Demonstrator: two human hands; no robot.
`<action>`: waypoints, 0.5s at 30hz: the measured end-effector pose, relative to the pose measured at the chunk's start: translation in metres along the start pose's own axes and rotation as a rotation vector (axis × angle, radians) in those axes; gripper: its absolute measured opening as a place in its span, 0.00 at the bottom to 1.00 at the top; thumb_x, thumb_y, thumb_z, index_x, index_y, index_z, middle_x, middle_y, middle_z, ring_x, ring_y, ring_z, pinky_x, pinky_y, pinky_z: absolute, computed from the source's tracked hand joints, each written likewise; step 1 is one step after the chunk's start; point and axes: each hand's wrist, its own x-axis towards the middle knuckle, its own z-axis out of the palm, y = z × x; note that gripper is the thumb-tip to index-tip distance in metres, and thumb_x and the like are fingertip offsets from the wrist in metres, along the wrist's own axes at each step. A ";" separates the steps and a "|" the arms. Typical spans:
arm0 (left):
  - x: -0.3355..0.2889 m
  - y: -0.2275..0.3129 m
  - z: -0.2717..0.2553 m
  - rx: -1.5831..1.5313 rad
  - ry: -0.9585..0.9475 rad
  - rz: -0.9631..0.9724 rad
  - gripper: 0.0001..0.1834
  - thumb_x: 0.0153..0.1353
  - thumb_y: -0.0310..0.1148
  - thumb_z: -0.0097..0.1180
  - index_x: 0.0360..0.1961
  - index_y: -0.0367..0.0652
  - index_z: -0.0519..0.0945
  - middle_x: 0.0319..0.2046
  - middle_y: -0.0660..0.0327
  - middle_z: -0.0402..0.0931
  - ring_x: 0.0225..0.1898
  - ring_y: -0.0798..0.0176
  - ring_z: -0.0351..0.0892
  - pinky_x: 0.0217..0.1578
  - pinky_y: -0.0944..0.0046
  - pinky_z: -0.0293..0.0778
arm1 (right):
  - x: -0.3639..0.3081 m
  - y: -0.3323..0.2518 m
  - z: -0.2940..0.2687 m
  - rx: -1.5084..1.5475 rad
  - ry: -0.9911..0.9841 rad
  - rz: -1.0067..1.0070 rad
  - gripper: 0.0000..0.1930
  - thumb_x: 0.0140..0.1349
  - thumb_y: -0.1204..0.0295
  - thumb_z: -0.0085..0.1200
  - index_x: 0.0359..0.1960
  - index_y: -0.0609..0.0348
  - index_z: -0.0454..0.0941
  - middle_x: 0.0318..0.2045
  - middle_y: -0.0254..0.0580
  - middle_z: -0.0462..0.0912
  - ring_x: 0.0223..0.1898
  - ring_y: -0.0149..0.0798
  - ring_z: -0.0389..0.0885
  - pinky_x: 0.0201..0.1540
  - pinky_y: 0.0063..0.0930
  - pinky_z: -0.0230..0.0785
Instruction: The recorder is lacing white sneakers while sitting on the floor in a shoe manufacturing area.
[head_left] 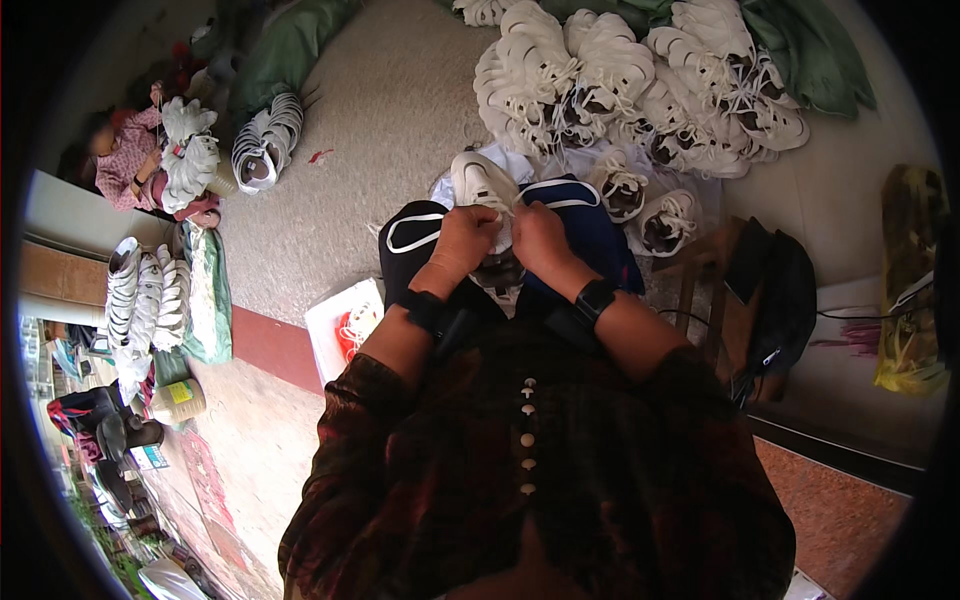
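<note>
The left hand [466,240] and right hand [541,238] seem pinched on the lace [513,203] of a white shoe [478,180], its lacing apparently unfinished; heaped shoes [527,60] look laced.

Cannot make out, near twelve o'clock, the course of the lace [514,202] among the fingers [488,214] partly covering the white shoe [478,180], nor see whole the green sack [290,50] cut by the upper edge at eleven, nor sort the small, blurred clutter [112,437] toward eight.
</note>
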 end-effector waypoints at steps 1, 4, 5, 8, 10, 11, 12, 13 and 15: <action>0.003 0.001 0.006 0.129 0.045 0.060 0.06 0.50 0.28 0.54 0.27 0.35 0.79 0.18 0.58 0.75 0.19 0.65 0.74 0.21 0.68 0.69 | -0.001 0.003 0.004 0.002 0.004 0.002 0.03 0.46 0.76 0.52 0.23 0.62 0.73 0.24 0.55 0.74 0.29 0.55 0.74 0.31 0.43 0.68; 0.011 0.000 0.018 0.346 0.090 0.127 0.07 0.47 0.31 0.55 0.25 0.38 0.79 0.22 0.48 0.76 0.28 0.47 0.77 0.31 0.58 0.72 | -0.004 0.009 0.013 0.156 0.129 0.032 0.02 0.45 0.77 0.50 0.22 0.62 0.73 0.22 0.53 0.73 0.28 0.55 0.73 0.31 0.44 0.67; 0.013 -0.004 0.020 0.455 0.143 0.228 0.07 0.48 0.31 0.54 0.24 0.38 0.79 0.21 0.49 0.76 0.25 0.49 0.77 0.29 0.58 0.72 | -0.004 0.010 0.014 0.194 0.137 0.044 0.02 0.45 0.77 0.50 0.22 0.62 0.73 0.22 0.53 0.73 0.28 0.55 0.73 0.31 0.44 0.67; 0.014 -0.001 0.021 0.627 0.171 0.281 0.07 0.47 0.31 0.54 0.23 0.38 0.78 0.20 0.49 0.75 0.25 0.48 0.77 0.28 0.57 0.72 | -0.003 0.013 0.014 0.226 0.123 0.070 0.03 0.45 0.76 0.51 0.20 0.62 0.72 0.21 0.53 0.73 0.27 0.56 0.73 0.30 0.44 0.67; 0.013 0.006 0.017 0.687 0.148 0.230 0.07 0.46 0.31 0.54 0.23 0.38 0.78 0.22 0.48 0.75 0.28 0.45 0.76 0.30 0.55 0.72 | -0.002 0.015 0.009 0.219 0.096 0.081 0.04 0.45 0.75 0.52 0.19 0.62 0.72 0.21 0.53 0.73 0.27 0.55 0.73 0.30 0.44 0.67; 0.005 0.007 0.003 0.702 0.131 0.230 0.07 0.45 0.31 0.54 0.23 0.38 0.78 0.23 0.48 0.76 0.29 0.46 0.76 0.32 0.56 0.72 | -0.002 0.010 0.004 0.217 0.083 0.096 0.04 0.44 0.75 0.53 0.19 0.62 0.72 0.21 0.52 0.73 0.27 0.54 0.73 0.30 0.43 0.67; -0.005 0.007 -0.013 0.716 0.116 0.229 0.07 0.45 0.31 0.53 0.23 0.39 0.79 0.23 0.48 0.76 0.30 0.47 0.77 0.34 0.56 0.73 | -0.002 0.005 -0.002 0.215 0.069 0.109 0.05 0.44 0.74 0.54 0.19 0.61 0.71 0.22 0.50 0.74 0.28 0.53 0.74 0.30 0.41 0.67; -0.012 0.007 -0.031 0.635 0.105 0.163 0.07 0.44 0.30 0.54 0.24 0.39 0.79 0.23 0.48 0.76 0.31 0.48 0.77 0.34 0.57 0.73 | 0.002 0.000 -0.008 0.215 0.056 0.089 0.05 0.44 0.74 0.54 0.19 0.61 0.71 0.22 0.50 0.74 0.28 0.53 0.74 0.30 0.41 0.67; -0.022 -0.014 -0.058 0.415 0.100 0.052 0.07 0.44 0.28 0.57 0.27 0.38 0.79 0.20 0.52 0.76 0.26 0.55 0.78 0.29 0.62 0.73 | 0.007 -0.009 -0.014 0.136 0.110 -0.097 0.05 0.44 0.73 0.55 0.20 0.60 0.72 0.22 0.46 0.74 0.29 0.50 0.74 0.30 0.39 0.67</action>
